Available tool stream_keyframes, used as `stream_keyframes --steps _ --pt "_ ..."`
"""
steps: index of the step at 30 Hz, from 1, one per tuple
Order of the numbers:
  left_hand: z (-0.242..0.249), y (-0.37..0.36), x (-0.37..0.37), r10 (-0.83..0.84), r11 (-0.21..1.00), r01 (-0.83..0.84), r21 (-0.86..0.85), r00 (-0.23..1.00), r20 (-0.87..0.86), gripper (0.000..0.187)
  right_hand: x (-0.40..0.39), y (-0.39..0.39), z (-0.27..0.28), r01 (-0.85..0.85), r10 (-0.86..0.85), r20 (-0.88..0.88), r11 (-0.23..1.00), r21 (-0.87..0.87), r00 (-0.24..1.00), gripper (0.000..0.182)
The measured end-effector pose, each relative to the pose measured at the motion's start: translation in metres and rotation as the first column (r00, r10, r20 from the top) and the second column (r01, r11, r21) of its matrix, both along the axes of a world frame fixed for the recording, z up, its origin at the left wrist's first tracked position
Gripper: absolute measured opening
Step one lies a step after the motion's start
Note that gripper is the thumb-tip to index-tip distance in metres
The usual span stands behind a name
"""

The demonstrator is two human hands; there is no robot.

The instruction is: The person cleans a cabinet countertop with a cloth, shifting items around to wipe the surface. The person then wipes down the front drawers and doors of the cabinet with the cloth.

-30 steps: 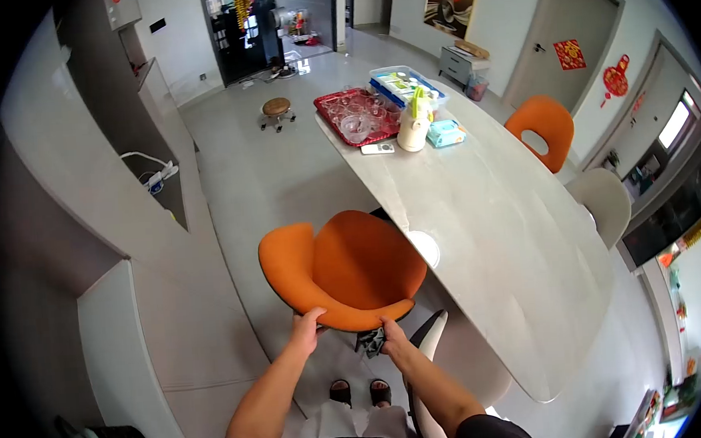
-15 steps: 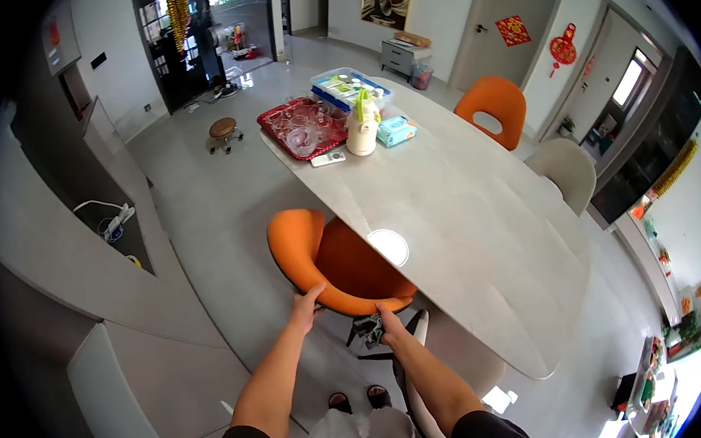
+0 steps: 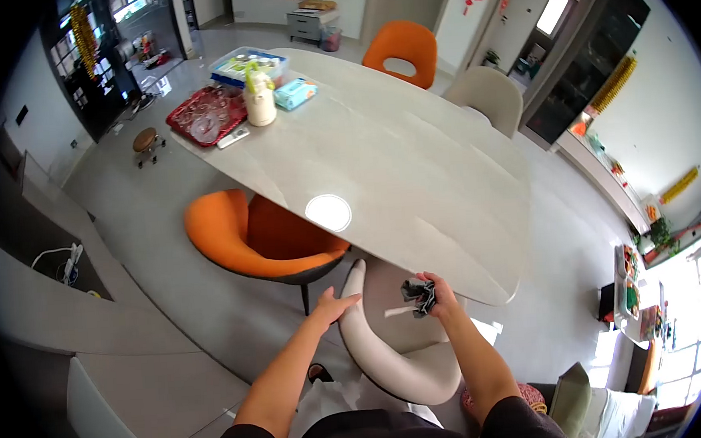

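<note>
My left hand [image 3: 333, 307] reaches to the back of a cream chair [image 3: 383, 357], fingers stretched out with their tips at its upper edge. My right hand [image 3: 443, 293] is closed on a crumpled dark grey cloth [image 3: 419, 297], held over the cream chair's seat beside the table edge. A light strip hangs from the cloth's left side. An orange chair [image 3: 232, 246] stands to the left, its front partly under the pale stone-look table [image 3: 412, 175]; neither hand touches it.
On the table's far left stand a red tray of glasses [image 3: 204, 123], a cream flask [image 3: 260, 104], a wipes pack [image 3: 296, 94], a plastic box [image 3: 237, 65] and a remote [image 3: 233, 138]. Another orange chair [image 3: 404, 51] and a beige chair [image 3: 492, 98] stand across the table. A cabinet [image 3: 73, 276] runs along the left.
Both hands have left the orange chair's back and moved right to the cream chair. The cloth has come along in my right hand. The view has shifted right.
</note>
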State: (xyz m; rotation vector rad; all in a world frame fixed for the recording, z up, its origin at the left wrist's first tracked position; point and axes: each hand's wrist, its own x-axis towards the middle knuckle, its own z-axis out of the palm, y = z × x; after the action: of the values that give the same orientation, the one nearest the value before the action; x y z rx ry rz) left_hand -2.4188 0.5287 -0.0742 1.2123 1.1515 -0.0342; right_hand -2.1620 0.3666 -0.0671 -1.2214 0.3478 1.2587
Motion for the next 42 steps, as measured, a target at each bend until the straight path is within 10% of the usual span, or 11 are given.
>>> stream_keyframes --steps 13,32,42 --pt "-0.019 -0.013 0.017 -0.03 0.995 0.048 0.09 0.981 -0.191 0.063 0.034 -0.037 0.004 -0.227 0.227 0.008 0.973 0.04 0.974 0.03" --pt "-0.016 -0.025 0.051 -0.038 0.995 0.052 0.089 0.988 -0.151 0.056 0.025 -0.033 0.008 -0.195 0.205 -0.027 0.958 0.21 0.978 0.039" --pt "-0.028 -0.099 -0.034 0.588 0.727 -0.67 0.149 0.72 0.369 0.048 -0.074 0.05 0.028 -0.275 0.466 -0.279 0.808 0.522 0.84 0.04"
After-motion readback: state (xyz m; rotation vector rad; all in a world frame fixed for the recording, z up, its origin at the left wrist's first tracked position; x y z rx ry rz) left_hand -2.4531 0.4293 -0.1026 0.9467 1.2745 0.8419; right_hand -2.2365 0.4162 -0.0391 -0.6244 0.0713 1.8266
